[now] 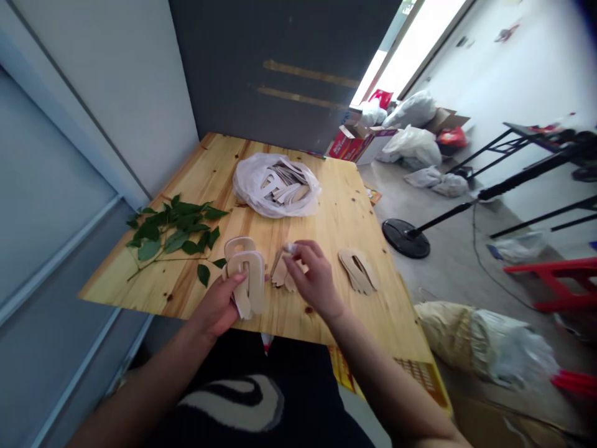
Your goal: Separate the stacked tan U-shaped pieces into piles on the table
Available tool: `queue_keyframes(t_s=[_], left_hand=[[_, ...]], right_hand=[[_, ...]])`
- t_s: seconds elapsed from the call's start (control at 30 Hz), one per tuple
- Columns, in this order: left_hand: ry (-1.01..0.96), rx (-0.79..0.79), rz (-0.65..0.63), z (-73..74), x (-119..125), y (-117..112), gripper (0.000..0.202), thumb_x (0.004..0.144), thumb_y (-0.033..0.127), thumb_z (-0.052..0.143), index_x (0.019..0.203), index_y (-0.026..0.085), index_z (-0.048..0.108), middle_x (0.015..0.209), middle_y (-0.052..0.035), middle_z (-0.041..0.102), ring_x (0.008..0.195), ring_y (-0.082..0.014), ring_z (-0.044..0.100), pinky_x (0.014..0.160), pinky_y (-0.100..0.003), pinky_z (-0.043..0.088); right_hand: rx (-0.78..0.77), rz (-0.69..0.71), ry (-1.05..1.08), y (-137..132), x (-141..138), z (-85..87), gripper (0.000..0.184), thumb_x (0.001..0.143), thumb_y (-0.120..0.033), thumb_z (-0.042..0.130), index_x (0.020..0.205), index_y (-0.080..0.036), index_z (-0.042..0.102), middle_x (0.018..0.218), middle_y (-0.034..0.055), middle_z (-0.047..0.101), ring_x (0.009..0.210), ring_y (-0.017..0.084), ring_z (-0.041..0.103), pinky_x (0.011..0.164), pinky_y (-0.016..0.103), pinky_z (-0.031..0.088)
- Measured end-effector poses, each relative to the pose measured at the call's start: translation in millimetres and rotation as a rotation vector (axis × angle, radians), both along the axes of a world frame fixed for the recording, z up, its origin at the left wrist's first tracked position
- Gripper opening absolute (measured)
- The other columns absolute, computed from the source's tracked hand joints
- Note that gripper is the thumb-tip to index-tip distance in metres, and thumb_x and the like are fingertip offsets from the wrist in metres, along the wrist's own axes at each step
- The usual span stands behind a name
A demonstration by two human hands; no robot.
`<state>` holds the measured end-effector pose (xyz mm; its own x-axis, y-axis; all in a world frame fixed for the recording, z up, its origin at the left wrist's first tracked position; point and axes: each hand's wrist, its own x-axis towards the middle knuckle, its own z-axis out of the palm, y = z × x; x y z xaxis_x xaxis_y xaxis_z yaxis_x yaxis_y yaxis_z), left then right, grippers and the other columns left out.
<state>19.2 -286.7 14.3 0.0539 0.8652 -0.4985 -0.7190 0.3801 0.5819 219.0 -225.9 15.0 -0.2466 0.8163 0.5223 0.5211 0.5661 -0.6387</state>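
Observation:
My left hand (224,301) is closed round a few beige U-shaped flat pieces (253,280), its thumb pressed on the top one. Another beige piece (240,244) with a slot shows just behind them. My right hand (313,272) is in a pinch over a small stack of beige cut pieces (280,271) on the table. Something small and whitish (290,247) shows at its fingertips, too small to name. To the right of that hand lies a separate stack of beige U-shaped pieces (358,271).
A white plastic bag (242,186) full of similar pieces stands farther back on the wooden table (336,205). Leafy green twigs (175,230) lie at the left. A dark panel (284,37) rises behind the table; a black stand base (405,239) is on the floor at right.

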Motion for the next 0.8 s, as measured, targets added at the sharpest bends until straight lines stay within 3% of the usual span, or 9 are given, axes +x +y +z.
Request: queue_keyframes(t_s=[0.1,0.23,0.33,0.43,0.7,0.8], left_hand=[[-0.11,0.038,-0.037,1.0,15.9,0.6,0.023,0.086,0.024,0.074,0.107,0.013,0.074,0.104,-0.0122,0.08,0.107,-0.0286,0.074,0.099,-0.041,0.057],[-0.22,0.09,-0.149,6.1,36.9,-4.5,0.036,0.095,0.043,0.067,0.117,0.016,0.073,0.115,-0.0119,0.078,0.118,-0.027,0.069,0.105,-0.039,0.052],[-0.292,0.087,-0.226,11.4,48.5,-8.6,0.048,0.099,0.053,0.056,0.125,0.016,0.07,0.119,-0.014,0.076,0.121,-0.0292,0.067,0.107,-0.042,0.051],[-0.323,0.054,-0.258,13.0,56.5,-10.4,0.045,0.101,0.049,0.052,0.129,0.016,0.069,0.117,-0.0131,0.077,0.117,-0.0288,0.069,0.105,-0.042,0.052],[-0.31,0.067,-0.267,6.1,71.6,-14.6,0.051,0.093,0.057,0.063,0.121,0.015,0.072,0.114,-0.0153,0.077,0.118,-0.0318,0.069,0.103,-0.043,0.053],[-0.296,0.054,-0.27,7.5,76.4,-14.1,0.048,0.095,0.056,0.061,0.118,0.016,0.073,0.113,-0.0145,0.078,0.117,-0.0315,0.069,0.102,-0.043,0.054]], right_hand=[[0.097,0.004,-0.068,-30.2,-14.0,3.3,0.024,0.099,-0.03,0.06,0.122,-0.029,0.067,0.111,0.0105,0.065,0.101,0.025,0.065,0.087,0.042,0.058],[0.151,-0.059,-0.2,-42.9,-12.3,-2.5,0.035,0.098,-0.029,0.063,0.132,-0.032,0.065,0.115,0.0111,0.066,0.104,0.028,0.063,0.091,0.046,0.058],[0.172,-0.114,-0.19,-45.2,-3.2,-6.2,0.031,0.098,-0.028,0.062,0.129,-0.031,0.067,0.114,0.0114,0.065,0.103,0.028,0.062,0.091,0.046,0.058],[0.174,-0.152,-0.131,-49.3,4.5,-8.3,0.027,0.098,-0.028,0.061,0.125,-0.027,0.067,0.111,0.012,0.065,0.103,0.027,0.063,0.089,0.044,0.059],[0.165,-0.211,-0.089,-56.3,18.9,-16.4,0.019,0.098,-0.028,0.06,0.116,-0.025,0.066,0.108,0.0124,0.068,0.094,0.026,0.067,0.086,0.044,0.058],[0.164,-0.25,-0.096,-60.1,22.0,-11.4,0.014,0.098,-0.03,0.06,0.11,-0.024,0.065,0.107,0.013,0.069,0.094,0.026,0.066,0.086,0.043,0.056]])
